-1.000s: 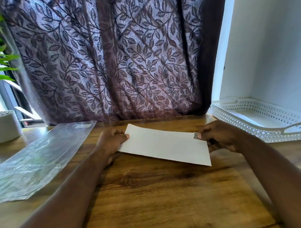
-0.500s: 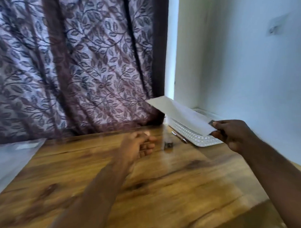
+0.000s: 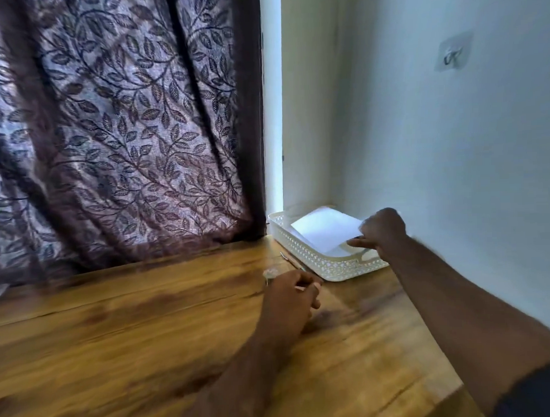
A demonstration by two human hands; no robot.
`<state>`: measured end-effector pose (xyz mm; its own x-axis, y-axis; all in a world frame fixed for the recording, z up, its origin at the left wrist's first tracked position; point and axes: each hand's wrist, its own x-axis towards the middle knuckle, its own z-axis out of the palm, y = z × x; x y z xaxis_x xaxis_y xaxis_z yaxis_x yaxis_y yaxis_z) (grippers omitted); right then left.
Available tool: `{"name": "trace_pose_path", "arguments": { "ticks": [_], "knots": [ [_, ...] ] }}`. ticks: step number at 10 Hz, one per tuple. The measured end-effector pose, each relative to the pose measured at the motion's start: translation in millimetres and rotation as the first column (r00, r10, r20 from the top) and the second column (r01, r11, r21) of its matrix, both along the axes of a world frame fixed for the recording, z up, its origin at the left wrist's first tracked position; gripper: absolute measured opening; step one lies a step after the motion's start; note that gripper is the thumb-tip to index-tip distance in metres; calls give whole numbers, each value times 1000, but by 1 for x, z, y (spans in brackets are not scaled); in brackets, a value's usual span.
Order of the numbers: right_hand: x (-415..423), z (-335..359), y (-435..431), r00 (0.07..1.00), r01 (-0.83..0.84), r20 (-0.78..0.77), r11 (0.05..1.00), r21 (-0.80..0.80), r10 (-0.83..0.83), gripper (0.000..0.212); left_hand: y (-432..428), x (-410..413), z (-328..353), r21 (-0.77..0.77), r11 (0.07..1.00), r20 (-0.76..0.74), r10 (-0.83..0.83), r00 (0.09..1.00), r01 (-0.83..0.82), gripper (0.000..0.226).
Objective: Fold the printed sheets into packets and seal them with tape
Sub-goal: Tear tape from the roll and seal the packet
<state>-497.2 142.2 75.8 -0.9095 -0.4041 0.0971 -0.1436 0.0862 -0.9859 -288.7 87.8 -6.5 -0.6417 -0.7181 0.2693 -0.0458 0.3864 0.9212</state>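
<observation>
1. Head view: my right hand (image 3: 381, 232) is reaching out over the white perforated tray (image 3: 303, 257) that is sitting in the far right corner of the desk (image 3: 147, 337), up against the wall (image 3: 453, 171).
2. That hand is pinching the near right corner of the folded white packet (image 3: 326, 230) between thumb and fingers, closed on the paper.
3. The packet is lying tilted over the tray, inside its rim; I cannot tell whether its far end is touching the tray floor.
4. My left hand (image 3: 289, 296) is resting low over the desk just in front of the tray, fingers curled loosely inward; it is blurred, and I cannot tell whether it is gripping anything.
5. A thin pen-like stick (image 3: 289, 260) is lying on the desk beside the tray's near wall, and a small blurred clear object (image 3: 270, 273) is sitting just beyond my left hand.
6. A dark leaf-patterned curtain (image 3: 118, 135) is hanging behind the desk, and a clear adhesive hook (image 3: 454, 55) is stuck high on the wall.
</observation>
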Motion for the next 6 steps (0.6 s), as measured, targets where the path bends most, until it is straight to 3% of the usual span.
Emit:
{"name": "trace_pose_path", "arguments": {
  "ticks": [2, 3, 6],
  "knots": [
    [-10, 1, -28, 943, 131, -331, 897, 422, 18, 14, 2, -7, -4, -121, 992, 77, -33, 996, 42, 14],
    [-10, 2, -33, 911, 203, -411, 841, 501, 25, 4, 3, -8, -5, -177, 982, 108, -43, 993, 61, 15],
    [-18, -16, -48, 795, 316, -562, 635, 705, 227, 34, -9, -14, -15, -186, 983, 38, 18, 999, -11, 16]
  ]
}}
